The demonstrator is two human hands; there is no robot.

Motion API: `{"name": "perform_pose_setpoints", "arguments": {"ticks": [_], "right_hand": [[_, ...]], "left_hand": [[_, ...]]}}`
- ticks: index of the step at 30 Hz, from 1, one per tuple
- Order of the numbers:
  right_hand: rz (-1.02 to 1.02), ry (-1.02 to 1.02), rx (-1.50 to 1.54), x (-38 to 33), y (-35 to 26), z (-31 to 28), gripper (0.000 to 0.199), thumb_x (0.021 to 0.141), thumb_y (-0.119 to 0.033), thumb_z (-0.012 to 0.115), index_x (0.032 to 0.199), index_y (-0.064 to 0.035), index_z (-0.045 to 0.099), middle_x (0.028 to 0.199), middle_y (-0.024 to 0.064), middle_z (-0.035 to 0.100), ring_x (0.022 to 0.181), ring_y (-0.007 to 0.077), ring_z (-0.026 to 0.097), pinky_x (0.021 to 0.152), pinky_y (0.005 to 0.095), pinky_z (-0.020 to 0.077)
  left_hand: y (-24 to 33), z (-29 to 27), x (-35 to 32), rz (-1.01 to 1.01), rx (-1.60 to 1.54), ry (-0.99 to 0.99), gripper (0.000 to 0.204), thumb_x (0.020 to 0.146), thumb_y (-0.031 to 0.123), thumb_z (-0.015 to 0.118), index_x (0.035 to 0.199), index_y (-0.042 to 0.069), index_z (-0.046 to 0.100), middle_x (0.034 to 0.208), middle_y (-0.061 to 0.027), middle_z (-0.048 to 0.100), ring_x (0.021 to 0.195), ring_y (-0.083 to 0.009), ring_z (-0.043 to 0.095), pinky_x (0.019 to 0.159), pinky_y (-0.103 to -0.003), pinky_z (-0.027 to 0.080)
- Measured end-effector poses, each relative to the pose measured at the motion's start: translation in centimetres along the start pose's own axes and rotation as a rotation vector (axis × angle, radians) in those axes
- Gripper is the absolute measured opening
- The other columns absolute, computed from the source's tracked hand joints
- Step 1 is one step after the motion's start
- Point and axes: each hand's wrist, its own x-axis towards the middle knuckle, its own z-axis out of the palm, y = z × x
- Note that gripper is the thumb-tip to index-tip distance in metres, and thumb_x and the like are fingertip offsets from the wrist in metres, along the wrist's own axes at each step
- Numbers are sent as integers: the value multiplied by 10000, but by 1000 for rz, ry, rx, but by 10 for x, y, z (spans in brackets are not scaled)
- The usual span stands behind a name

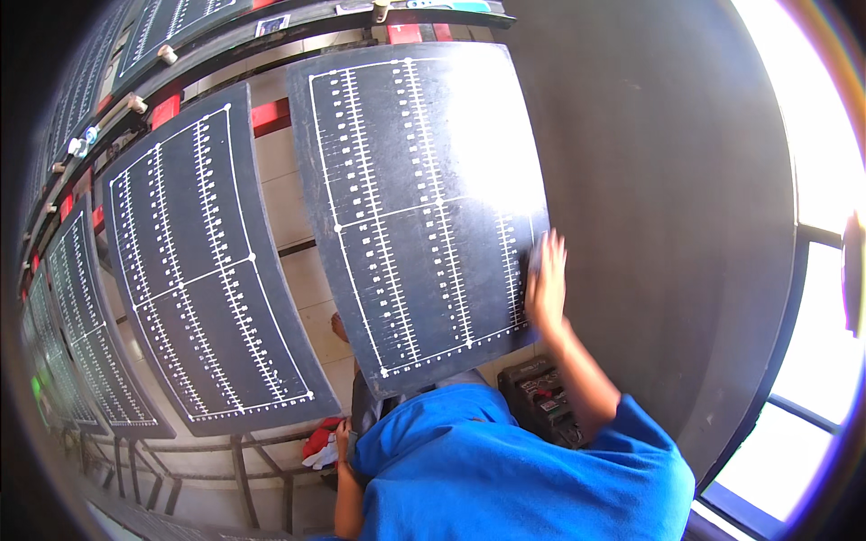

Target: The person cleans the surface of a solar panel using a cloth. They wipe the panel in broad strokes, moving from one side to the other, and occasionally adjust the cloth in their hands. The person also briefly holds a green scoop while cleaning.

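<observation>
The right hand [547,281] lies flat, fingers straight, along the edge of the ruled worktop [390,162], probably stiff and heavy, best held by opposite edges. Beside a soft-looking cloth [320,442], the left hand's [342,436] grip is unclear.

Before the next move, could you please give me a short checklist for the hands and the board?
1. Right hand at the board's right edge: ok, fingers extended.
2. Right palm free: cannot tell, its underside is hidden.
3. Left hand off the board: ok, it is low beside the red and white cloth.
4. Markings all readable: not ok, glare washes out the upper right.
5. Gap to the neighbouring board on the left: ok, visible.
</observation>
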Motion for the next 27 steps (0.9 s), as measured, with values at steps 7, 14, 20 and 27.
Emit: {"name": "perform_pose_setpoints", "arguments": {"ticks": [7, 14, 20, 27], "right_hand": [[28, 223, -28, 278, -104, 38, 326, 921, -34, 469, 1207, 57, 595, 1346, 287, 534, 1280, 471, 498, 1107, 568, 369], [-441, -82, 31, 91, -155, 3, 432, 854, 5, 562, 1277, -60, 623, 1344, 189, 602, 1240, 423, 567, 1067, 501, 447], [312, 181, 168, 62, -122, 51, 382, 993, -106, 466, 1345, 29, 531, 1384, 283, 542, 1327, 430, 486, 1148, 562, 327], [-81, 220, -141, -87, -140, 23, 467, 832, 77, 547, 1270, -64, 631, 1270, 166, 639, 1233, 358, 583, 1076, 484, 425]], "left_hand": [[-32, -41, -13, 83, 165, 19, 424, 998, 426, 573, 1044, 16, 671, 990, -146, 713, 792, -253, 676, 759, -368, 530], [-48, -80, 41, 291, 455, -24, 427, 997, 427, 574, 1042, 15, 674, 993, -148, 714, 797, -257, 677, 768, -371, 529], [8, -136, 76, 250, 361, -5, 441, 1001, 398, 568, 1095, -16, 687, 1053, -170, 730, 932, -266, 694, 875, -373, 514], [35, -225, 89, 306, 368, -42, 435, 987, 366, 565, 1094, -30, 710, 1014, -125, 727, 939, -216, 662, 873, -349, 502]]}}
